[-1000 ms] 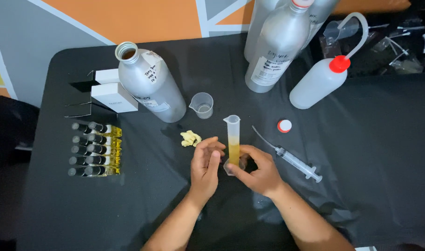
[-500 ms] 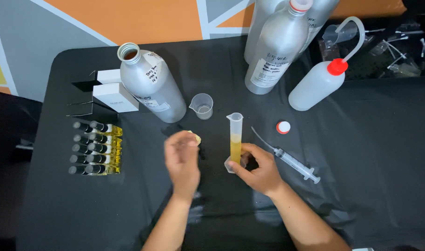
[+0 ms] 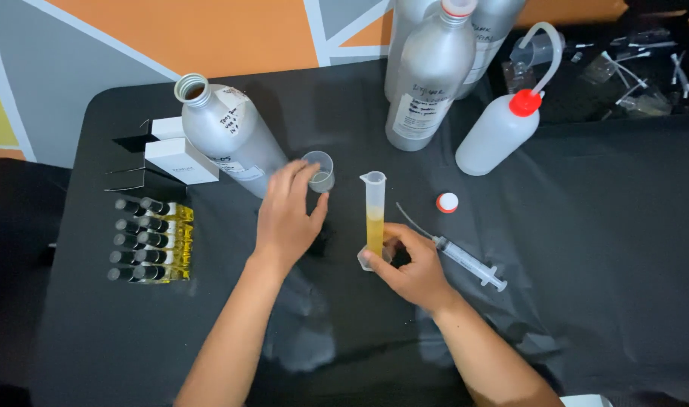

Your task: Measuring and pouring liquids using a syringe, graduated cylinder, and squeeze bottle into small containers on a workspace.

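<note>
A tall clear measuring cylinder (image 3: 374, 207) stands on the black table cloth (image 3: 586, 226), its lower part filled with yellow liquid. My right hand (image 3: 408, 267) grips its base. My left hand (image 3: 284, 218) is stretched out to a small clear beaker (image 3: 319, 169) behind the cylinder. The fingertips touch the beaker's left side, and the thumb is spread apart below it. The beaker stands on the cloth.
An open silver metal bottle (image 3: 224, 139) leans left of the beaker. Two more silver bottles (image 3: 427, 83) and a white wash bottle with a red cap (image 3: 499, 132) stand behind. A syringe (image 3: 457, 252), a red-and-white cap (image 3: 447, 201), rows of vials (image 3: 152, 241) and white boxes (image 3: 180, 158) lie around.
My left hand has left the cylinder, moved left and then forward to the small beaker, covering the yellow crumpled piece. My right hand stays on the cylinder's base.
</note>
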